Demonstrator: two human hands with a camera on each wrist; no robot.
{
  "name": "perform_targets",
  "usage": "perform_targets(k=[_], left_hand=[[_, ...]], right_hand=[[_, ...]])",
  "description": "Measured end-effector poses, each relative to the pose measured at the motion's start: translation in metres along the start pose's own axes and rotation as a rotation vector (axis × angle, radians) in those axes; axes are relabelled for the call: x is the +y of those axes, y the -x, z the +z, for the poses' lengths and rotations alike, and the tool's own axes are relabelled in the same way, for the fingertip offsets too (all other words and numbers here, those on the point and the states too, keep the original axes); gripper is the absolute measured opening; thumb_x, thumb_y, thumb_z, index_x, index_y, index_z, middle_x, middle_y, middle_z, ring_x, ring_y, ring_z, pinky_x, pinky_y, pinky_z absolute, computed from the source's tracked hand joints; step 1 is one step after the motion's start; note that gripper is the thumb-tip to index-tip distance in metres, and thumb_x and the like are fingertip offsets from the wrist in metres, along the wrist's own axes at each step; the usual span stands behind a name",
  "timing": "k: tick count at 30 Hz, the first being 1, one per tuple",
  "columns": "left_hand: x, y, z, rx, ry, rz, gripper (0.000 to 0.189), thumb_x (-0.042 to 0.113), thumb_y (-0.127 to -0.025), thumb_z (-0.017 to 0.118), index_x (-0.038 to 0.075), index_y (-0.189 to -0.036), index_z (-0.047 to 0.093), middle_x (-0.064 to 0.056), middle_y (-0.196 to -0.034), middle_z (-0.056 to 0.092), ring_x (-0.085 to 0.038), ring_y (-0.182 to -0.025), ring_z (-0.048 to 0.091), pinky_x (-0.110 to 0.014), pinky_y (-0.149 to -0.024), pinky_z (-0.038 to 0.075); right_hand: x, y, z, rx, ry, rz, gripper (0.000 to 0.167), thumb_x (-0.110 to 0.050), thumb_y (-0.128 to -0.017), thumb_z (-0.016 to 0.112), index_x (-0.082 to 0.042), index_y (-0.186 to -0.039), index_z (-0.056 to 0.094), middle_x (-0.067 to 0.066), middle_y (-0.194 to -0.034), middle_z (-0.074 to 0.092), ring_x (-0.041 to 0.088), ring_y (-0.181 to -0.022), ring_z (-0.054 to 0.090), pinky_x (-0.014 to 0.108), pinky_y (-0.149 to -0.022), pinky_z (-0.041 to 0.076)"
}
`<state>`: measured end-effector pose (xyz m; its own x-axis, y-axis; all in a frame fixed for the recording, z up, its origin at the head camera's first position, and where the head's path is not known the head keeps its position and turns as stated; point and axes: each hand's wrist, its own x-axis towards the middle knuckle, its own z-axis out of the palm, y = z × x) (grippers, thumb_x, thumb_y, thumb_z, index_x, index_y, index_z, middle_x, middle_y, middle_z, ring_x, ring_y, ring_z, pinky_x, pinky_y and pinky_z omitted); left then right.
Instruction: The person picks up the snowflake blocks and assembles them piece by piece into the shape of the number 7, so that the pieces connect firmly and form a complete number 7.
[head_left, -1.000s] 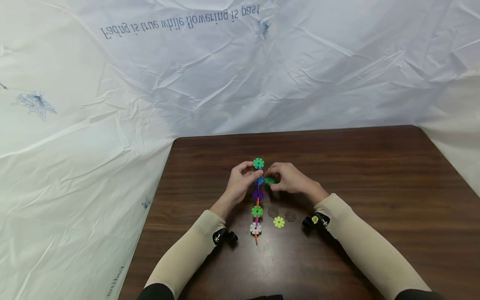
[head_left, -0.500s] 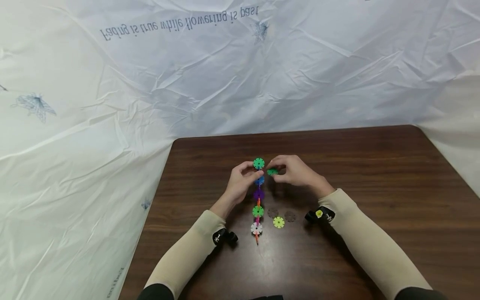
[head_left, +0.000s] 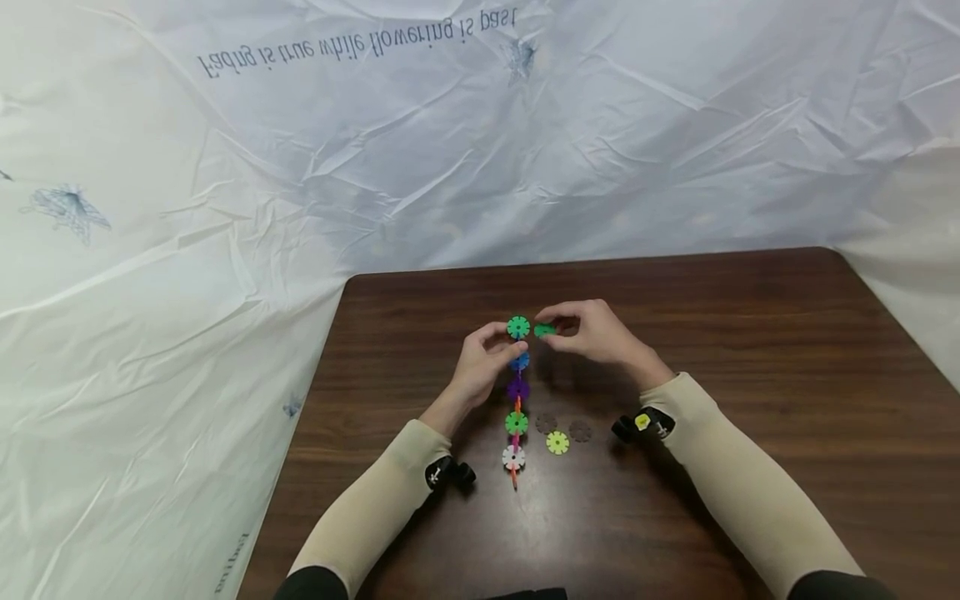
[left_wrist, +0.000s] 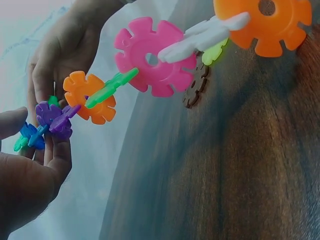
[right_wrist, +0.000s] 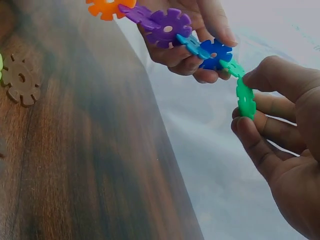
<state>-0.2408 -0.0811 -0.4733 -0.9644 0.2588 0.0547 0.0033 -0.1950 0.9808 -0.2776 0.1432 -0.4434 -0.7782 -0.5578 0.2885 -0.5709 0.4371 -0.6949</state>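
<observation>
A chain of slotted flower-shaped plastic discs (head_left: 517,423) runs away from me above the table, in orange, white, pink, green, purple and blue. My left hand (head_left: 480,364) grips it near its far end, around the blue discs (right_wrist: 216,54). A green disc (head_left: 518,327) forms that far end. Just to its right, my right hand (head_left: 600,335) pinches another green disc (right_wrist: 245,98) between thumb and fingers. In the right wrist view the two green discs meet edge to edge; I cannot tell whether they are joined.
A yellow-green disc (head_left: 557,442) and two brown discs (head_left: 546,423) lie on the dark wooden table (head_left: 750,358), right of the chain's near part. Behind the table's far edge hangs a wrinkled white sheet (head_left: 600,150) with printed lettering.
My right hand has moved away from me with its green disc, from beside the blue discs to beside the chain's far green disc. The left hand keeps its grip, nearly still.
</observation>
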Motion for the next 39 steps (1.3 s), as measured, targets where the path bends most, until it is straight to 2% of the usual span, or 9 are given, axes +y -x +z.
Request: perform_targets(k=[11, 16, 21, 23, 24, 28, 32, 34, 39], left_hand=[[-0.0011, -0.0011, 0.0, -0.027, -0.008, 0.014, 0.027, 0.0, -0.092, 0.064, -0.006, -0.118, 0.058, -0.005, -0.108, 0.06, -0.014, -0.094, 0.064, -0.025, -0.078, 0.053], [-0.0015, -0.0012, -0.0001, -0.042, -0.022, 0.019, 0.025, -0.001, -0.093, 0.062, -0.006, -0.117, 0.059, -0.005, -0.11, 0.06, -0.014, -0.096, 0.064, -0.025, -0.079, 0.053], [-0.0023, -0.0015, 0.0, -0.072, -0.027, 0.013, 0.027, 0.0, -0.094, 0.061, -0.009, -0.119, 0.057, -0.03, -0.122, 0.055, -0.029, -0.106, 0.062, -0.025, -0.081, 0.053], [-0.0023, -0.0016, 0.0002, -0.082, -0.038, 0.011, 0.027, 0.001, -0.095, 0.061, -0.01, -0.12, 0.057, -0.037, -0.126, 0.05, -0.031, -0.108, 0.062, -0.025, -0.082, 0.053], [-0.0022, -0.0017, 0.0002, -0.085, -0.047, 0.011, 0.027, 0.001, -0.095, 0.06, -0.01, -0.12, 0.057, -0.037, -0.126, 0.05, -0.03, -0.108, 0.062, -0.025, -0.082, 0.053], [-0.0014, -0.0023, 0.0008, -0.091, -0.08, 0.016, 0.027, 0.001, -0.096, 0.059, -0.01, -0.119, 0.057, -0.037, -0.125, 0.051, -0.013, -0.096, 0.066, -0.025, -0.083, 0.054], [-0.0001, -0.0028, 0.0023, -0.103, -0.093, 0.015, 0.026, 0.001, -0.096, 0.058, -0.011, -0.119, 0.057, -0.039, -0.122, 0.053, -0.01, -0.088, 0.067, -0.027, -0.084, 0.054], [0.0007, -0.0028, 0.0031, -0.108, -0.104, 0.006, 0.026, 0.002, -0.097, 0.057, -0.012, -0.119, 0.057, -0.04, -0.121, 0.054, -0.013, -0.088, 0.068, -0.027, -0.084, 0.055], [0.003, -0.0023, 0.0052, -0.109, -0.156, -0.023, 0.027, 0.003, -0.097, 0.057, -0.011, -0.121, 0.057, -0.04, -0.122, 0.054, -0.038, -0.104, 0.066, -0.029, -0.086, 0.055]], right_hand=[[-0.0044, -0.0011, -0.0012, 0.006, -0.042, 0.016, 0.029, -0.019, -0.089, 0.073, -0.01, -0.116, 0.07, 0.005, -0.102, 0.072, 0.012, -0.082, 0.065, 0.034, -0.07, 0.056], [-0.0055, -0.0021, -0.0017, -0.001, -0.048, 0.035, 0.029, -0.021, -0.089, 0.073, -0.011, -0.116, 0.07, 0.004, -0.101, 0.071, 0.013, -0.083, 0.065, 0.03, -0.07, 0.056], [-0.0067, -0.0033, -0.0016, -0.011, -0.058, 0.053, 0.028, -0.021, -0.089, 0.073, -0.012, -0.115, 0.07, 0.005, -0.101, 0.071, 0.013, -0.084, 0.065, 0.029, -0.07, 0.055], [-0.0074, -0.0035, -0.0017, -0.014, -0.06, 0.06, 0.028, -0.022, -0.089, 0.073, -0.012, -0.115, 0.07, 0.005, -0.1, 0.071, 0.013, -0.083, 0.065, 0.029, -0.071, 0.055], [-0.0078, -0.0035, -0.002, -0.016, -0.06, 0.062, 0.027, -0.022, -0.089, 0.073, -0.012, -0.114, 0.07, 0.004, -0.099, 0.071, 0.013, -0.083, 0.065, 0.029, -0.07, 0.055], [-0.0091, -0.0036, -0.0041, -0.02, -0.058, 0.065, 0.026, -0.023, -0.089, 0.073, -0.012, -0.112, 0.071, 0.002, -0.096, 0.071, 0.013, -0.082, 0.064, 0.029, -0.071, 0.055], [-0.0094, -0.0037, -0.0059, -0.032, -0.059, 0.068, 0.025, -0.023, -0.089, 0.073, -0.012, -0.112, 0.071, 0.001, -0.097, 0.071, 0.013, -0.082, 0.064, 0.03, -0.071, 0.055], [-0.009, -0.0038, -0.0066, -0.036, -0.06, 0.066, 0.025, -0.022, -0.089, 0.073, -0.012, -0.111, 0.072, 0.001, -0.098, 0.071, 0.013, -0.082, 0.064, 0.033, -0.071, 0.056], [-0.0079, -0.003, -0.0074, -0.048, -0.068, 0.065, 0.023, -0.022, -0.088, 0.074, -0.012, -0.11, 0.072, 0.001, -0.099, 0.072, 0.012, -0.082, 0.065, 0.037, -0.072, 0.056]])
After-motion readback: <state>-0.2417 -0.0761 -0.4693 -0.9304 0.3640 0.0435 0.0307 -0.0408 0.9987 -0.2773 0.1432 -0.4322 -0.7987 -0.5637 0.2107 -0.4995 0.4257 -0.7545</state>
